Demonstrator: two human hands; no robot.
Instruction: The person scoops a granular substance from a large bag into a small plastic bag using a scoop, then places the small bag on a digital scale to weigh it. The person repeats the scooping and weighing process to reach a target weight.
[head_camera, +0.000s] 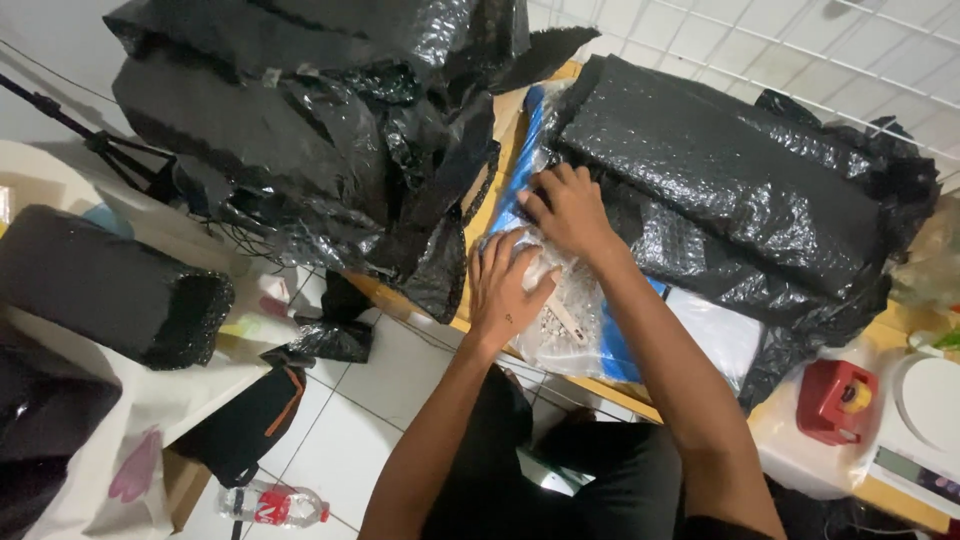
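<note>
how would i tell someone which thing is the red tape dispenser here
Start at the big black bubble-wrap bundle on the wooden table, then drop to its lower right corner. The tape dispenser sits there beside a white scale; it is the only red, blocky thing.

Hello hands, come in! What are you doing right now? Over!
Left hand flat on clear bubble-wrapped packet. Right hand pressing its top edge. Black bubble wrap roll crowding right; black bubble wrap heap left.

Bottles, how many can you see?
1. A clear plastic bottle with a red label lies on its side on the white tiled floor, bottom left, near a black bag. More may be hidden under the black bubble wrap.
</note>
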